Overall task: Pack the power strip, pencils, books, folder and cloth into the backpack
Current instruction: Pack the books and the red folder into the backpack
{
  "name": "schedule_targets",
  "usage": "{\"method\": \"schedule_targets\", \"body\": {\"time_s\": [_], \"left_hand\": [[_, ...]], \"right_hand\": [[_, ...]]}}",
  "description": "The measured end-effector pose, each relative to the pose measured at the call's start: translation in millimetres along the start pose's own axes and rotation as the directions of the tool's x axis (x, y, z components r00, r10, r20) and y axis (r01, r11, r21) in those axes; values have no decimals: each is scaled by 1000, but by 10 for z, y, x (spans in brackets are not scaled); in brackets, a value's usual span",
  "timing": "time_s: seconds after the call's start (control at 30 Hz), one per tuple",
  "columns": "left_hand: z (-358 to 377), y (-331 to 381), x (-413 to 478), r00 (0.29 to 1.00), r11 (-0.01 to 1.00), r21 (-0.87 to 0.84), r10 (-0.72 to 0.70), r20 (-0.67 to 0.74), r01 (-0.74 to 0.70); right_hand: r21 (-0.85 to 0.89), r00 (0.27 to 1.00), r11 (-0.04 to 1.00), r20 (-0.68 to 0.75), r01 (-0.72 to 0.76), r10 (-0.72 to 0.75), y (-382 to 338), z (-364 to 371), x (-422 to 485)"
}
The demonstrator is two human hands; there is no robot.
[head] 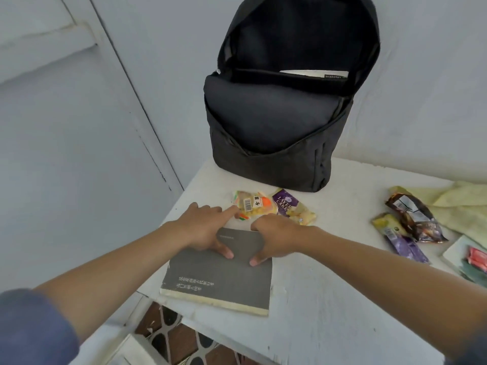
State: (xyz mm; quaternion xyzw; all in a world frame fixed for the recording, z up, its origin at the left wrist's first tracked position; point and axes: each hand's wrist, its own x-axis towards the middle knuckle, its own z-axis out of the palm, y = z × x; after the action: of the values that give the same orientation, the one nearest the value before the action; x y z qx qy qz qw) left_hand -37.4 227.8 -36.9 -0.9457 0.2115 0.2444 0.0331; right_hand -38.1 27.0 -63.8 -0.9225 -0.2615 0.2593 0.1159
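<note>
Gray book [218, 275] lies flat on the table [329, 299], both your hands on its far edge; right hand [276, 238] has fingers curled over that edge, thumb on the cover; left hand [203, 227] pinches likewise, index stretched toward the snack packets [274, 206] just beyond your fingers; a two-handed hold, I'd say, to lift it level; backpack [276, 114] stands unzipped farther past your fingertips, mouth facing you; cloth [461, 204] waits off right.
</note>
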Motion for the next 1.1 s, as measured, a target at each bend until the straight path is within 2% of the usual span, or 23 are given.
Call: {"method": "schedule_targets", "body": {"time_s": [0.1, 0.17, 0.3, 0.37, 0.47, 0.53, 0.6, 0.73, 0.8, 0.83, 0.9, 0.97, 1.0, 1.1], "left_hand": [[-133, 54, 2, 998, 996, -80, -29, -60, 24], [-330, 47, -18, 997, 987, -159, -44, -71, 33], [-946, 32, -64, 996, 956, -290, 10, -88, -35], [-1334, 2, -113, 983, 932, -347, 41, -180, -102], [-1874, -118, -191, 933, 868, -451, 39, -357, -209], [-2138, -214, -223, 880, 764, -569, -4, -474, -304], [-2315, -245, -185, 854, 597, -690, -16, -521, -410], [-2359, -156, -24, 869, 294, -823, 65, -491, -487], [-2317, -65, 76, 872, 107, -866, 98, -479, -488], [-2295, 2, 129, 873, 20, -878, 120, -473, -479], [-2233, 167, 234, 854, -90, -868, 153, -497, -489], [-2235, 315, 342, 820, -167, -831, 146, -553, -531], [-2274, 354, 387, 804, -188, -810, 123, -581, -556], [-2473, 336, 510, 737, -163, -738, 76, -671, -655]], "right_hand": [[195, 999, 981, -48, 21, -12, 75, -175, -96], [369, 993, 927, -110, 67, -28, 112, -400, -226], [526, 964, 832, -263, 178, -40, 150, -977, -571], [616, 940, 756, -342, 222, 2, 203, -1245, -729], [739, 889, 590, -451, 326, 75, 308, -1558, -943], [758, 845, 524, -519, 388, 125, 365, -1706, -1052], [750, 780, 467, -599, 468, 181, 443, -1838, -1137], [725, 646, 272, -687, 632, 333, 574, -1952, -1176], [691, 587, 180, -701, 700, 405, 606, -1952, -1132], [671, 565, 142, -704, 728, 431, 616, -1941, -1093], [639, 542, 73, -703, 766, 461, 599, -1899, -1005], [640, 547, 67, -702, 766, 456, 592, -1884, -924], [661, 558, 116, -703, 742, 441, 594, -1903, -905], [696, 581, 369, -718, 616, 383, 579, -2098, -902]]}}
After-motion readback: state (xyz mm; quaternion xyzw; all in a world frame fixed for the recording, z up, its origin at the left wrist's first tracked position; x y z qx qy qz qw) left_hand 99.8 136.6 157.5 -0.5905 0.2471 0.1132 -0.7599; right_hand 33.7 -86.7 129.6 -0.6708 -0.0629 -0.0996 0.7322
